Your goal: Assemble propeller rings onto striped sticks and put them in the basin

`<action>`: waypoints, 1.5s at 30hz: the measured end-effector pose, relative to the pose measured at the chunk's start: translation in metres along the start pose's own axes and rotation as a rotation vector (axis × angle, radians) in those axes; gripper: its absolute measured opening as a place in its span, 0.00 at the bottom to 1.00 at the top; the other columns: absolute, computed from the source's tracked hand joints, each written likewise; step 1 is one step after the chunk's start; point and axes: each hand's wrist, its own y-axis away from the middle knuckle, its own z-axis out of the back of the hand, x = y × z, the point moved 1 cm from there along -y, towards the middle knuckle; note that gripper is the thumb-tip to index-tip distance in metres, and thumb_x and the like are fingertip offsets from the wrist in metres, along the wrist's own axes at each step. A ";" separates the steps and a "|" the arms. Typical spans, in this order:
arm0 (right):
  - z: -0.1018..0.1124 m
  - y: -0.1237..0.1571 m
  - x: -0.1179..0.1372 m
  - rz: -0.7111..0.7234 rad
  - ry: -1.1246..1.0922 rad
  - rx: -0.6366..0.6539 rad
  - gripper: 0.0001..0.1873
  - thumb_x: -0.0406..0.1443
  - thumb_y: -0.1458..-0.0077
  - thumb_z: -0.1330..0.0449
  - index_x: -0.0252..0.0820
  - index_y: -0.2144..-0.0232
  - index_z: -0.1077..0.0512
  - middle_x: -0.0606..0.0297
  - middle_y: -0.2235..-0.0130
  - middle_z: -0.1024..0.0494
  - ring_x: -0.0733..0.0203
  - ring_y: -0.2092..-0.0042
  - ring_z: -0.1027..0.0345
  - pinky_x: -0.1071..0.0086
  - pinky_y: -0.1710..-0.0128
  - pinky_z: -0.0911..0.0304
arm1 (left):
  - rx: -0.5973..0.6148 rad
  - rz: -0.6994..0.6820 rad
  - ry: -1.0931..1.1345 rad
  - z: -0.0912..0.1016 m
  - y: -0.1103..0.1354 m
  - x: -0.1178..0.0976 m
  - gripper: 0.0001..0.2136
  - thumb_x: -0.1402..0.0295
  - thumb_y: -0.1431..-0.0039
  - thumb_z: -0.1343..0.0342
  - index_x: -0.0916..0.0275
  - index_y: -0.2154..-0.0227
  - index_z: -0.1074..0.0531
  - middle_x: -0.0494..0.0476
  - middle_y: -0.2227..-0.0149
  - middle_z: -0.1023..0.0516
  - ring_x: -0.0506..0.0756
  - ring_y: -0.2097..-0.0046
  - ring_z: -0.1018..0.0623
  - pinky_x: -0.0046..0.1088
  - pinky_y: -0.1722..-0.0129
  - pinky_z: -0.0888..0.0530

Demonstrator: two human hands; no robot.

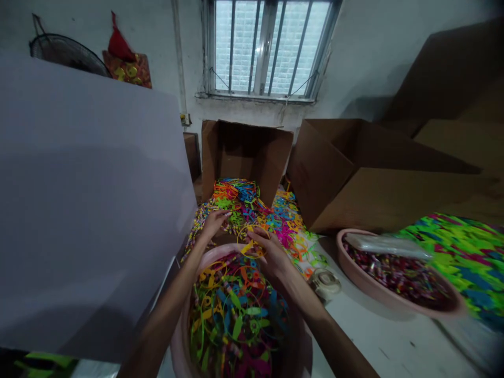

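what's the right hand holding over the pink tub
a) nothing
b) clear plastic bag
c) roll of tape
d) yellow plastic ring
d, the right hand has its fingers around a yellow plastic ring just above the pink tub.

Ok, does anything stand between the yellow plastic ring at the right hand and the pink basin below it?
Nothing visible does. The right hand has the yellow plastic ring just over the far rim of the pink basin, and colored plastic pieces lie open inside it.
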 end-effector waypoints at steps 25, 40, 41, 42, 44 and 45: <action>0.011 0.057 0.032 -0.124 -0.006 0.512 0.15 0.47 0.44 0.32 0.42 0.73 0.21 0.64 0.72 0.17 0.61 0.73 0.25 0.69 0.71 0.35 | 0.351 -0.294 0.200 0.054 0.175 -0.071 0.10 0.59 0.34 0.44 0.62 0.62 0.26 0.51 0.65 0.23 0.48 0.70 0.25 0.25 0.68 0.29; 0.010 0.063 0.045 -0.251 -0.175 0.678 0.14 0.44 0.44 0.31 0.40 0.75 0.22 0.66 0.76 0.18 0.65 0.74 0.25 0.72 0.70 0.34 | 0.417 -0.331 0.247 0.057 0.187 -0.071 0.07 0.64 0.34 0.43 0.61 0.60 0.27 0.51 0.64 0.26 0.46 0.71 0.29 0.19 0.74 0.32; 0.010 0.064 0.045 -0.252 -0.178 0.678 0.14 0.44 0.45 0.31 0.40 0.75 0.22 0.66 0.76 0.18 0.65 0.74 0.26 0.72 0.70 0.35 | 0.423 -0.311 0.271 0.056 0.188 -0.069 0.07 0.64 0.34 0.43 0.61 0.60 0.27 0.51 0.63 0.26 0.46 0.70 0.28 0.18 0.73 0.31; 0.011 0.064 0.044 -0.250 -0.174 0.668 0.14 0.44 0.45 0.31 0.40 0.75 0.23 0.66 0.76 0.18 0.65 0.74 0.26 0.72 0.70 0.35 | 0.432 -0.288 0.297 0.055 0.189 -0.068 0.06 0.64 0.34 0.43 0.61 0.60 0.27 0.50 0.63 0.27 0.45 0.70 0.27 0.18 0.73 0.30; 0.012 0.065 0.042 -0.252 -0.151 0.635 0.14 0.43 0.46 0.30 0.40 0.76 0.23 0.66 0.77 0.19 0.66 0.74 0.28 0.73 0.72 0.37 | 0.454 -0.255 0.343 0.054 0.190 -0.066 0.06 0.64 0.33 0.43 0.61 0.59 0.28 0.49 0.63 0.28 0.45 0.71 0.27 0.18 0.73 0.29; 0.012 0.065 0.041 -0.258 -0.140 0.624 0.14 0.43 0.47 0.30 0.40 0.76 0.24 0.67 0.77 0.20 0.66 0.74 0.29 0.73 0.72 0.37 | 0.461 -0.250 0.356 0.053 0.190 -0.065 0.06 0.65 0.33 0.43 0.61 0.59 0.27 0.49 0.63 0.28 0.45 0.71 0.27 0.18 0.72 0.28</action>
